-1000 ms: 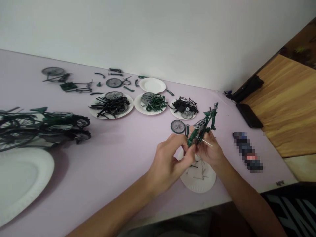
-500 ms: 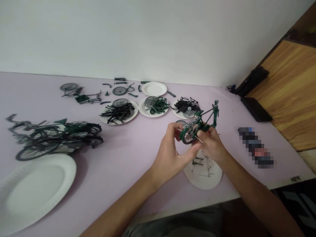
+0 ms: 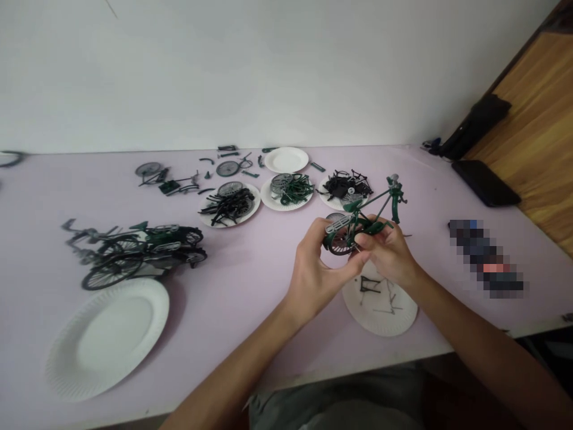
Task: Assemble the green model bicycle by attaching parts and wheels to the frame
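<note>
A green model bicycle [image 3: 358, 222] is held up between both hands, with a rear wheel and a grey rack but no front wheel in its fork. My left hand [image 3: 313, 269] grips it at the rear wheel, thumb reaching below the wheel. My right hand [image 3: 389, 251] is closed on the lower frame near the pedals. Beneath the hands lies a paper plate [image 3: 380, 319] with a few thin parts on it. Beyond them, paper plates carry black parts [image 3: 230, 205], green parts [image 3: 293, 190] and more black parts [image 3: 344, 186].
Assembled model bicycles [image 3: 138, 251] stand at the left, behind a large white plate [image 3: 120, 334]. Loose parts and a wheel [image 3: 228, 168] lie near the wall by a bare plate [image 3: 286, 160]. A black flat case [image 3: 486, 182] and a pixelated object [image 3: 486, 260] are at the right.
The view has shifted, so the table items appear farther right. Both hands still hold the bicycle, whose fork end now points a little differently.
</note>
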Action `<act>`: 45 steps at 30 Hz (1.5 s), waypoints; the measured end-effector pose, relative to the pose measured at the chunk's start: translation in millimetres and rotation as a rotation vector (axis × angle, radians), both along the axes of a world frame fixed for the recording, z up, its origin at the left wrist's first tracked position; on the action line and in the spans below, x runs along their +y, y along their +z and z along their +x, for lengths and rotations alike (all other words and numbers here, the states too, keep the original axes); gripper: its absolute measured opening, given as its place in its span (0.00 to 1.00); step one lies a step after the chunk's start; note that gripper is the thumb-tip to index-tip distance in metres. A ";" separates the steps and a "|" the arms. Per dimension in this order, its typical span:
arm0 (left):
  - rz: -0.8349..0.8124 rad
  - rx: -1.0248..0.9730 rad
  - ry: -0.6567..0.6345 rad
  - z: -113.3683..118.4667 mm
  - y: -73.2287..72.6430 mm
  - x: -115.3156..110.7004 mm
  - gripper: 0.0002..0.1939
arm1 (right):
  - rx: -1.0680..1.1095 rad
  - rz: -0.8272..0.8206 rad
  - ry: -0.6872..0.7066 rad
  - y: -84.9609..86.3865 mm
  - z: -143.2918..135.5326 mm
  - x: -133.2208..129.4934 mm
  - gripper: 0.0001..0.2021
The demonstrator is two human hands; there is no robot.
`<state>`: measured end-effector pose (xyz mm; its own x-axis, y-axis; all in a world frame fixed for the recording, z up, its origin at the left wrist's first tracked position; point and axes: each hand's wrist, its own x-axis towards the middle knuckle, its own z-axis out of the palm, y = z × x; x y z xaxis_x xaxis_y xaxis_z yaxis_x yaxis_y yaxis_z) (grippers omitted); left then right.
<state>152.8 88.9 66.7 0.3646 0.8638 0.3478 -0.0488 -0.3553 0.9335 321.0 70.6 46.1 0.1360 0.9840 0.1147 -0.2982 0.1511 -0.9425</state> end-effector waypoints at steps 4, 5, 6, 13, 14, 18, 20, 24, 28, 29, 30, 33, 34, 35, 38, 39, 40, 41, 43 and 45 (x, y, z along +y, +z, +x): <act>-0.011 0.002 -0.019 -1.4 -5.5 2.8 0.16 | 0.029 -0.014 -0.013 -1.4 -2.5 0.3 0.17; -0.015 0.004 -0.024 -2.0 -6.6 3.4 0.16 | 0.038 -0.019 -0.017 -1.5 -3.5 0.2 0.17; -0.021 0.005 -0.031 -2.8 -7.4 4.1 0.17 | 0.047 -0.022 -0.020 -1.6 -4.4 0.0 0.17; -0.055 0.012 -0.060 -6.4 -9.7 9.5 0.19 | 0.078 -0.019 -0.002 -2.2 -7.6 -0.8 0.16; -0.062 -0.002 -0.081 -6.4 -9.6 10.3 0.19 | 0.077 -0.016 -0.001 -1.5 -7.2 -0.7 0.16; -0.053 -0.126 -0.169 -6.7 -6.9 11.9 0.19 | 0.076 0.023 -0.029 4.0 -3.5 -0.9 0.16; -0.050 -0.188 -0.162 -6.6 -4.6 10.8 0.15 | 0.066 0.059 -0.031 7.1 -1.4 -1.5 0.15; -0.111 -0.243 -0.078 -5.4 -1.0 7.1 0.09 | 0.046 0.121 0.004 12.4 0.9 -3.2 0.14; -0.193 -0.232 -0.021 -4.8 0.3 5.5 0.13 | 0.054 0.156 0.010 14.3 2.1 -4.0 0.14; -0.201 -0.219 -0.019 -5.0 0.5 5.4 0.14 | 0.059 0.155 0.010 14.0 2.7 -3.9 0.15; -0.206 -0.208 -0.019 -5.4 0.7 5.3 0.14 | 0.060 0.148 0.011 13.5 3.3 -3.7 0.15; -0.205 -0.193 -0.013 -6.7 0.8 5.0 0.15 | 0.055 0.125 0.022 11.3 5.3 -3.2 0.16; -0.203 -0.192 -0.010 -7.0 0.5 4.8 0.15 | 0.050 0.120 0.023 10.5 5.8 -3.0 0.16; -0.201 -0.191 -0.008 -7.2 0.2 4.7 0.15 | 0.045 0.117 0.023 9.7 6.3 -2.9 0.15; -0.207 -0.190 -0.005 -6.9 -0.8 4.6 0.15 | 0.020 0.112 0.030 7.9 7.3 -2.7 0.14; -0.211 -0.191 -0.007 -6.8 -1.0 4.7 0.16 | 0.013 0.112 0.031 7.5 7.6 -2.7 0.14; -0.214 -0.191 -0.009 -6.7 -1.0 4.8 0.16 | 0.007 0.115 0.035 7.2 8.0 -2.7 0.14; -0.216 -0.187 -0.010 -6.8 -1.0 5.0 0.17 | 0.004 0.118 0.039 7.0 8.5 -2.7 0.14; -0.214 -0.174 -0.010 -7.4 -1.0 5.4 0.18 | 0.000 0.118 0.045 6.5 9.8 -2.8 0.14; -0.208 -0.167 -0.014 -8.1 -0.9 5.8 0.19 | -0.012 0.104 0.052 5.8 11.3 -2.9 0.15</act>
